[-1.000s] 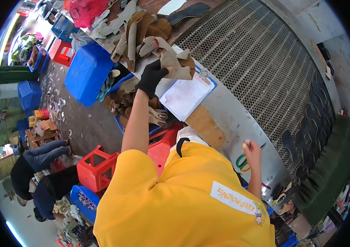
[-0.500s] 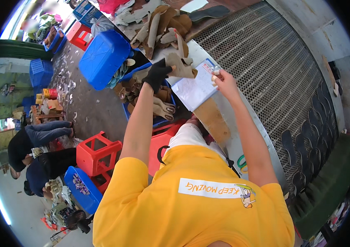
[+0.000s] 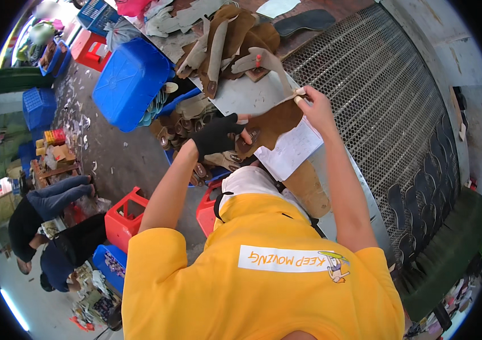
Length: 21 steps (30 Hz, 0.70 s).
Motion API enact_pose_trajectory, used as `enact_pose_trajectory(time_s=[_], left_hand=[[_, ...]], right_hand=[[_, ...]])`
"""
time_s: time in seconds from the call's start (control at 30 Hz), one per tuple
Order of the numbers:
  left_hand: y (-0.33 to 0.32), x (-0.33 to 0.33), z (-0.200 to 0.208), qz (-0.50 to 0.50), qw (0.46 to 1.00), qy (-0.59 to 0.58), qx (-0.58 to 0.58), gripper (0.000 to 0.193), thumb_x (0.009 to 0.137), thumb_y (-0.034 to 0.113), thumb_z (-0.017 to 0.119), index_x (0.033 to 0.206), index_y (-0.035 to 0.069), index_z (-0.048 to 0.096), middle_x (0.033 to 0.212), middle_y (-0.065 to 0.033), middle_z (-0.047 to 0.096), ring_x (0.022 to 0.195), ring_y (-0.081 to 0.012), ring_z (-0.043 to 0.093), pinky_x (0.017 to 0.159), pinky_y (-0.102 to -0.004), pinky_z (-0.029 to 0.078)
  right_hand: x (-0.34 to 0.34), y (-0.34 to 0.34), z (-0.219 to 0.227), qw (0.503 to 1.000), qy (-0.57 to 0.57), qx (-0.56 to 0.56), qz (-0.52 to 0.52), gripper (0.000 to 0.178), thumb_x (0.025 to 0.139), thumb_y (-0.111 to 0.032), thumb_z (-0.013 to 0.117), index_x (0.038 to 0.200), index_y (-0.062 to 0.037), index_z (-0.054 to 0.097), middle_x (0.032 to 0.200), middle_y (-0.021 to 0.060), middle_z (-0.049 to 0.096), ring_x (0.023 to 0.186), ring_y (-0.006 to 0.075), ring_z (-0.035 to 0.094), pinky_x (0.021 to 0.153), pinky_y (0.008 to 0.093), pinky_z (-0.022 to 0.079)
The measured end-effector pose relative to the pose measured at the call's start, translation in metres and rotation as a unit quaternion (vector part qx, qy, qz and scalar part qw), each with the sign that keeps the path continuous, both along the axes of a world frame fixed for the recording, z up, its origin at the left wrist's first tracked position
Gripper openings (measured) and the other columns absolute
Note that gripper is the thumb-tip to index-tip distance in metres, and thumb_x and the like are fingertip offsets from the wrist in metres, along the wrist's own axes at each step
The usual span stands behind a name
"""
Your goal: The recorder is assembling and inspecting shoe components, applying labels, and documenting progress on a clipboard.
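A brown leather shoe upper (image 3: 279, 122) is stretched between my two hands above the metal worktop. My left hand (image 3: 217, 136), in a black fingerless glove, grips its near left end beside a dark oval patch. At the far right edge my right hand (image 3: 316, 111) pinches the leather; pale wrapping covers some of its fingertips. A grey-beige strip with a small red tie (image 3: 258, 59) runs from the pile toward my right fingertips; whether it is joined to the upper is unclear. Below the leather lies a white written sheet (image 3: 292, 154), partly covered.
Brown and grey leather pieces (image 3: 227, 35) are heaped beyond my hands. Left of the worktop, a blue crate holds several brown uppers (image 3: 184, 127). A perforated metal conveyor (image 3: 377, 85) runs along the right, carrying dark insoles (image 3: 398, 205). Red stools (image 3: 126, 218) and two people are at left.
My left hand has moved nearer and now grips the brown upper's near end. My right hand has shifted slightly and pinches its far edge. The leather is now spread, showing its brown face.
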<state>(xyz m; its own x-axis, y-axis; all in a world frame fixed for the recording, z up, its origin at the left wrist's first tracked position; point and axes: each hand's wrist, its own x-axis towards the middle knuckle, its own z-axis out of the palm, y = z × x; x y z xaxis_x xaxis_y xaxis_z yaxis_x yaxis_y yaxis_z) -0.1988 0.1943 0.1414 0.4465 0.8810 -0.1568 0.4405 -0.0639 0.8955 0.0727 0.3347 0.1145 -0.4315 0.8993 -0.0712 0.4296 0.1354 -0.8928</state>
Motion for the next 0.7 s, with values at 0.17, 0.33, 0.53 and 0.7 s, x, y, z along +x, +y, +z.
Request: enact_pose_trajectory(time_s=[0.17, 0.33, 0.53, 0.7], left_hand=[[0.061, -0.024, 0.042, 0.164, 0.985, 0.008, 0.054, 0.048, 0.069, -0.004, 0.056, 0.114, 0.013, 0.059, 0.119, -0.0069, 0.059, 0.091, -0.0198, 0.061, 0.078, -0.0275, 0.048], [0.158, 0.035, 0.068, 0.017, 0.908, 0.183, 0.376, 0.048, 0.072, 0.004, 0.059, 0.119, 0.014, 0.056, 0.126, -0.0096, 0.054, 0.114, -0.0271, 0.052, 0.095, -0.0383, 0.043], [0.238, 0.034, 0.054, -0.006, 0.949, 0.24, 0.206, 0.017, 0.079, 0.022, 0.06, 0.093, 0.014, 0.068, 0.095, -0.0105, 0.066, 0.091, -0.0256, 0.062, 0.08, -0.0309, 0.047], [0.236, 0.004, 0.085, 0.244, 0.951, -0.156, 0.11, 0.017, 0.083, 0.016, 0.061, 0.097, 0.007, 0.067, 0.087, -0.0018, 0.065, 0.08, -0.0089, 0.058, 0.072, -0.0242, 0.047]], right_hand=[[0.003, -0.027, 0.049, 0.999, 0.025, -0.025, -0.012, 0.013, 0.081, -0.006, 0.059, 0.093, -0.0013, 0.059, 0.09, 0.0045, 0.067, 0.077, 0.0103, 0.058, 0.067, 0.0248, 0.045], [0.011, -0.042, 0.072, 0.999, -0.009, 0.03, 0.008, 0.017, 0.077, -0.004, 0.06, 0.094, -0.001, 0.059, 0.086, 0.0072, 0.066, 0.076, 0.0156, 0.061, 0.066, 0.0272, 0.047], [0.024, -0.048, 0.131, 0.995, 0.031, 0.073, -0.057, 0.027, 0.076, 0.0, 0.059, 0.103, -0.0016, 0.06, 0.084, 0.0069, 0.062, 0.075, 0.0175, 0.06, 0.067, 0.0289, 0.048], [0.089, -0.091, 0.19, 0.999, -0.005, -0.017, -0.038, 0.02, 0.078, 0.006, 0.055, 0.096, 0.0004, 0.059, 0.081, 0.0056, 0.06, 0.077, 0.0115, 0.059, 0.072, 0.0246, 0.047]])
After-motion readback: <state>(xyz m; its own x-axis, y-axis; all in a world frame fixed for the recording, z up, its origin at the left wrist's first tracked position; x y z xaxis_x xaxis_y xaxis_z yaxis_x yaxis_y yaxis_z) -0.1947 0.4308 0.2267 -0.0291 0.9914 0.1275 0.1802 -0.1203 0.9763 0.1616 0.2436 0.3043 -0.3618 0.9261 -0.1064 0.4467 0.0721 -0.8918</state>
